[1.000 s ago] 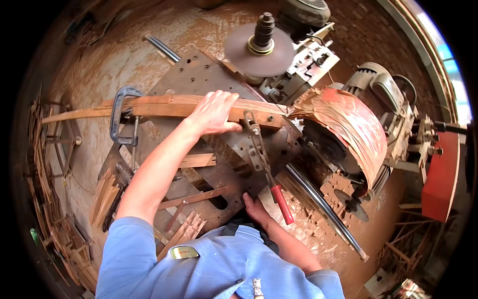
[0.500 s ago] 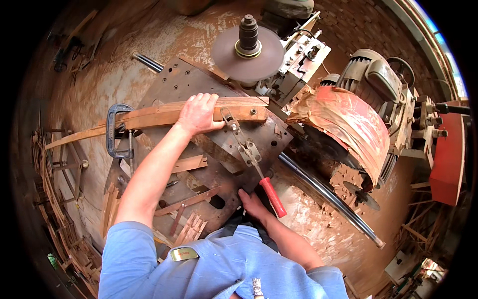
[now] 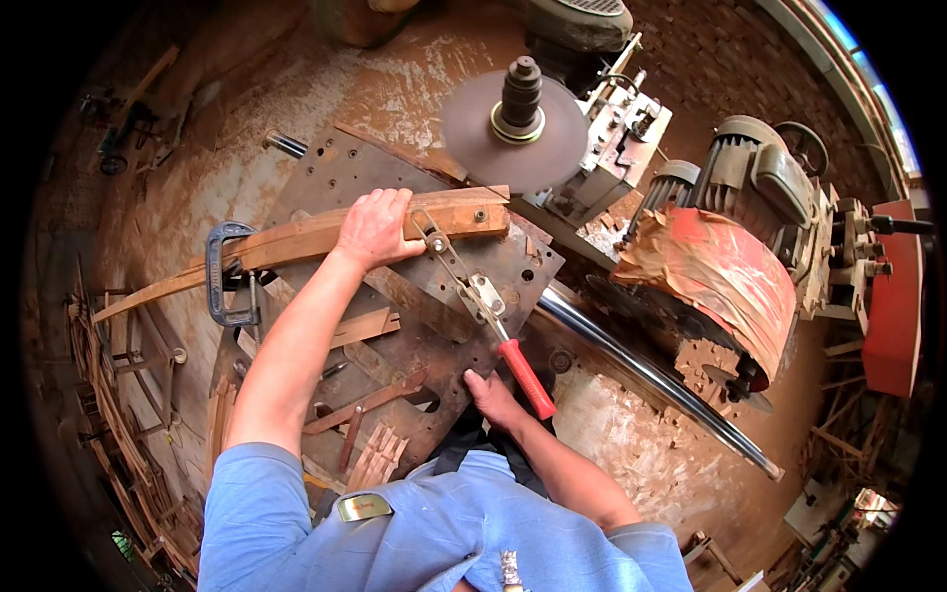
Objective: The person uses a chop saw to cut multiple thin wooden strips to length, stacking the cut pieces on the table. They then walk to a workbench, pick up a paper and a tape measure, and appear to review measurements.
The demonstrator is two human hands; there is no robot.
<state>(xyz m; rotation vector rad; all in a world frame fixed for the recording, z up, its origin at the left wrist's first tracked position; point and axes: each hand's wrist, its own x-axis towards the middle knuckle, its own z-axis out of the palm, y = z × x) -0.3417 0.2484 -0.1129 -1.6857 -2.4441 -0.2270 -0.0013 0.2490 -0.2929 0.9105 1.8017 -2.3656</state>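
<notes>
Left hand [image 3: 375, 231] clasped over wooden beam [image 3: 296, 240], right hand [image 3: 492, 399] against metal plate [image 3: 498, 261], grip unclear

Two things bear lettering. To the left of the left hand [image 3: 375, 229], beyond the forearm, the blue-grey C-clamp [image 3: 214, 274] has a line of characters running lengthwise along its upright back; they are too small to make out with certainty. Below both hands, nearer the body and between the left forearm and the right hand [image 3: 490, 397], a shiny gold-green badge [image 3: 364, 507] on the blue shirt [image 3: 454, 523] carries one short line of small red lettering, roughly level across its face and blurred by glare.
</notes>
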